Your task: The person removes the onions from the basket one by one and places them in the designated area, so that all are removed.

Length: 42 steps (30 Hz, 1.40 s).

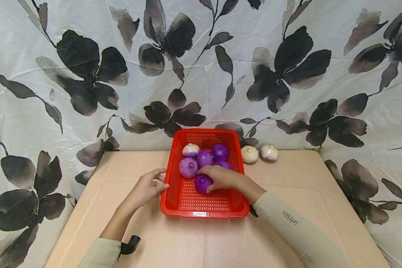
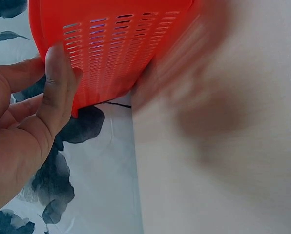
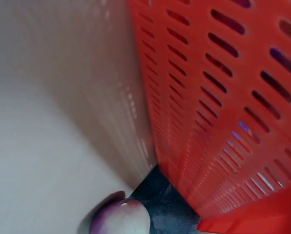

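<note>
A red perforated plastic basket stands on the table, holding several purple onions and one white-and-purple onion. My right hand reaches in over its right side and grips a dark purple onion, fingers and thumb around it. Behind that hand another purple onion is partly covered. To its left lies a lighter purple onion. At the basket's left rim, my left hand pinches the edge between thumb and fingers. The left wrist view shows those fingers against the slotted wall.
Two whitish onions, one pale and one with purple patches, sit on the table just right of the basket near the back edge. A floral cloth hangs behind the beige table.
</note>
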Motion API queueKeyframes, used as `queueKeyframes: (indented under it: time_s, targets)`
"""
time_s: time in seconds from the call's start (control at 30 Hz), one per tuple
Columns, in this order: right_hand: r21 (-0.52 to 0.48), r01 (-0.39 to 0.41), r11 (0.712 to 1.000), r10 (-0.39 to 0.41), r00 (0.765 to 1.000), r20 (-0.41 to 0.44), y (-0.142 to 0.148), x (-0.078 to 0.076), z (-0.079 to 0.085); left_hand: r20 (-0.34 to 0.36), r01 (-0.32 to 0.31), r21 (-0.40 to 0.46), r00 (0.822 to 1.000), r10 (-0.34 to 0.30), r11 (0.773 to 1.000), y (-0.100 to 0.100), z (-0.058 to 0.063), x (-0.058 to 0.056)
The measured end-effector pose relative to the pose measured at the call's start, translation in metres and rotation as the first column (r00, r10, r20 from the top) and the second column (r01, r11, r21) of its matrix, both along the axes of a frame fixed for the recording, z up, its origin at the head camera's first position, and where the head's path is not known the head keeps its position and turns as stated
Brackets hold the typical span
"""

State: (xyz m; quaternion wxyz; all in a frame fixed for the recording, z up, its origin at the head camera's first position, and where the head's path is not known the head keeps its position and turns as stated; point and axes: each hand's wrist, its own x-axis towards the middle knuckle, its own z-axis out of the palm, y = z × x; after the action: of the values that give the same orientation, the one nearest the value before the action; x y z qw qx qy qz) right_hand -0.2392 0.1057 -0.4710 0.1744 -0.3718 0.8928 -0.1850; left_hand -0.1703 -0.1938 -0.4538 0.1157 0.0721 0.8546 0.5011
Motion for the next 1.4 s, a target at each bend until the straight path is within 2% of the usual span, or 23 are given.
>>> queueKeyframes:
  time_s: [0.33, 0.53, 1.07, 1.4]
  targets:
    - [0.017, -0.035, 0.999, 0.035, 0.999, 0.001, 0.0, 0.001, -0.004, 0.013, -0.004, 0.012, 1.0, 0.004, 1.0, 0.001, -0.002, 0.0]
    - [0.004, -0.022, 1.0, 0.022, 1.0, -0.008, 0.001, 0.0, 0.0, 0.004, 0.001, 0.008, 1.0, -0.001, 1.0, 0.001, 0.0, 0.0]
    - [-0.168, 0.06, 0.984, -0.056, 0.998, 0.028, 0.021, 0.004, 0.023, 0.006, -0.002, -0.002, 1.0, 0.002, 1.0, 0.0, 0.001, -0.001]
    - [-0.256, 0.118, 0.959, -0.123, 0.992, -0.005, 0.046, 0.008, 0.039, -0.002, 0.002, 0.004, 1.0, -0.002, 1.0, 0.001, 0.002, 0.001]
